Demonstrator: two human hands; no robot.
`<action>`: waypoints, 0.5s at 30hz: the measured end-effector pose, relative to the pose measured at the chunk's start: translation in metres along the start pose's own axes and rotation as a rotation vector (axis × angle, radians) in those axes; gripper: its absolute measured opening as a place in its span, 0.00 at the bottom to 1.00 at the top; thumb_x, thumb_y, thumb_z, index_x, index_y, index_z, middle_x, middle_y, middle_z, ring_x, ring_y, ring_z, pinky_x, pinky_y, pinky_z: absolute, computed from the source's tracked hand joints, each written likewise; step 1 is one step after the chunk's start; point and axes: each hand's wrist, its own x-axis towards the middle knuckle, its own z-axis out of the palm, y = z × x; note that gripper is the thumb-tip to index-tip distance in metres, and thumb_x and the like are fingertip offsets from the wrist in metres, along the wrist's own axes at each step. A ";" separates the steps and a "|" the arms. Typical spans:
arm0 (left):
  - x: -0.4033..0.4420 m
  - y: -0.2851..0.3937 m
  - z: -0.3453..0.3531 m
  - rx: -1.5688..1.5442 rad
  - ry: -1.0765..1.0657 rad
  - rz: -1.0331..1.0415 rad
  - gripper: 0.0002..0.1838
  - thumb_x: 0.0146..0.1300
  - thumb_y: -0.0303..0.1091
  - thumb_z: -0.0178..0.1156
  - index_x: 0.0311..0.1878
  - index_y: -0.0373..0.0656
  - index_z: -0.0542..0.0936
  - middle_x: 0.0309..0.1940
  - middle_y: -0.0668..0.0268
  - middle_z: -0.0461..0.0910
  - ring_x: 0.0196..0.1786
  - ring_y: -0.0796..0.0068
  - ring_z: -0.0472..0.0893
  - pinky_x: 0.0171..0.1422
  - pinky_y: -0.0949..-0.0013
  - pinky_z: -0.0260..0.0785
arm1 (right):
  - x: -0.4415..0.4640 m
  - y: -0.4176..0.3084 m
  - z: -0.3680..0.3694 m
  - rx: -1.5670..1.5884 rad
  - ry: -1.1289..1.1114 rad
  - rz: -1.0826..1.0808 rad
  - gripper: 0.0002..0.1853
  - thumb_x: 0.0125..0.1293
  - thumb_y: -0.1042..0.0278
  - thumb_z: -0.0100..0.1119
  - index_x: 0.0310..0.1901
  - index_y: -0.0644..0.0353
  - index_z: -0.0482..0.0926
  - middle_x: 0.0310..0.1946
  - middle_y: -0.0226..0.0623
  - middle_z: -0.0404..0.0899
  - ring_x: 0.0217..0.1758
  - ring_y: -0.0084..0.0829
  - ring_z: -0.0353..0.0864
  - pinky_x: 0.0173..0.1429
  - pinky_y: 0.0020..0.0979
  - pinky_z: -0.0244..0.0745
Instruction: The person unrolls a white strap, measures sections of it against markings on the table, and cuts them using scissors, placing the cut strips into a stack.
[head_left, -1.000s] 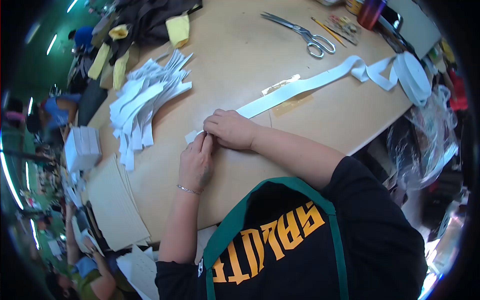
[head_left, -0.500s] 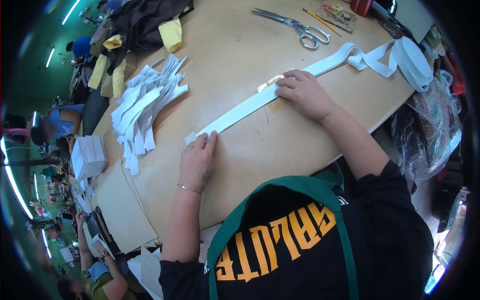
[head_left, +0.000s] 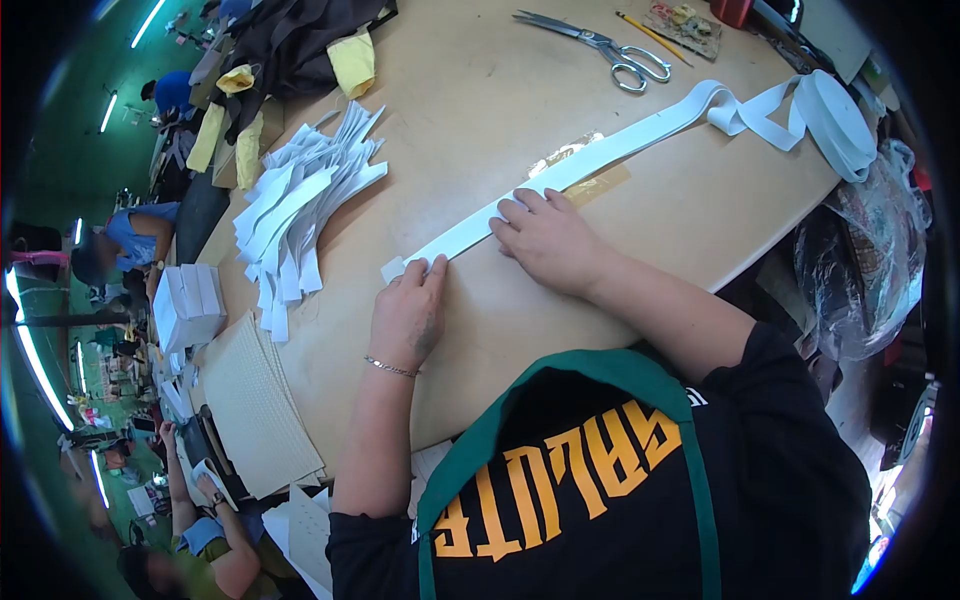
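A wide white band, probably elastic (head_left: pixel 640 138), lies flat and diagonally across the table, running up to a loosely unwound roll (head_left: pixel 835 125) at the far right. My left hand (head_left: pixel 408 310) rests its extended fingers on the band's near end, beside a small white tab (head_left: pixel 392 269). Partway along, my right hand (head_left: pixel 550 240) presses spread, bent fingertips on the band. Clear tape (head_left: pixel 600 184) shows on the tabletop beside the band. To the left lies a heap of cut white strips (head_left: pixel 300 215).
Scissors (head_left: pixel 600 45), a yellow pencil (head_left: pixel 652 38) and dark cloth with yellow pieces (head_left: pixel 290 50) lie toward the back. At left are white stacked blocks (head_left: pixel 187 305) and beige sheets (head_left: pixel 255 420). A plastic bag (head_left: pixel 860 255) hangs by the right edge. Other people sit at left.
My right hand has slid along the band toward my left hand, uncovering the tape on the table. My left hand stays at the band's end. The view has shifted slightly.
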 end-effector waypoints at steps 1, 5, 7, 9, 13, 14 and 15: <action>0.003 0.001 -0.002 0.001 -0.014 0.006 0.21 0.51 0.25 0.53 0.51 0.41 0.73 0.36 0.60 0.74 0.30 0.64 0.79 0.34 0.66 0.73 | -0.004 0.003 0.006 -0.001 0.102 -0.001 0.14 0.60 0.65 0.47 0.44 0.61 0.75 0.46 0.39 0.71 0.56 0.40 0.66 0.58 0.46 0.62; 0.017 0.010 -0.015 0.090 -0.143 -0.031 0.13 0.52 0.26 0.52 0.43 0.39 0.73 0.32 0.59 0.73 0.29 0.64 0.79 0.33 0.65 0.73 | -0.007 0.004 0.009 -0.009 0.058 0.046 0.16 0.61 0.62 0.50 0.49 0.58 0.74 0.47 0.37 0.70 0.60 0.39 0.64 0.61 0.46 0.60; 0.030 0.019 -0.021 0.137 -0.220 -0.044 0.08 0.53 0.27 0.52 0.38 0.39 0.72 0.32 0.58 0.73 0.29 0.63 0.79 0.33 0.65 0.73 | -0.009 0.003 0.008 -0.018 0.054 0.053 0.15 0.61 0.63 0.49 0.48 0.58 0.74 0.48 0.37 0.69 0.60 0.39 0.63 0.60 0.45 0.60; 0.046 0.031 -0.019 0.082 -0.079 0.051 0.06 0.54 0.27 0.51 0.36 0.39 0.71 0.33 0.58 0.73 0.30 0.61 0.79 0.33 0.64 0.73 | -0.008 0.003 0.008 -0.024 0.100 0.043 0.14 0.60 0.64 0.48 0.45 0.58 0.75 0.46 0.36 0.70 0.58 0.38 0.64 0.59 0.45 0.61; 0.067 0.046 -0.010 -0.062 -0.144 0.012 0.05 0.55 0.27 0.50 0.35 0.39 0.71 0.33 0.57 0.74 0.31 0.59 0.79 0.34 0.64 0.74 | -0.008 0.004 0.013 -0.025 0.191 0.019 0.12 0.58 0.66 0.46 0.41 0.58 0.76 0.41 0.36 0.72 0.52 0.37 0.67 0.56 0.44 0.64; 0.068 0.044 -0.007 -0.079 -0.134 0.016 0.06 0.55 0.27 0.50 0.37 0.38 0.71 0.33 0.57 0.74 0.31 0.59 0.79 0.34 0.64 0.74 | -0.008 0.005 0.013 -0.026 0.189 0.018 0.12 0.58 0.66 0.46 0.40 0.59 0.76 0.41 0.35 0.72 0.52 0.37 0.68 0.56 0.44 0.64; 0.068 0.040 -0.006 -0.095 -0.124 0.021 0.07 0.55 0.27 0.50 0.38 0.38 0.72 0.34 0.57 0.74 0.30 0.59 0.79 0.35 0.64 0.74 | -0.008 0.005 0.014 -0.031 0.189 0.023 0.12 0.58 0.66 0.46 0.40 0.59 0.76 0.41 0.36 0.72 0.52 0.37 0.68 0.56 0.43 0.64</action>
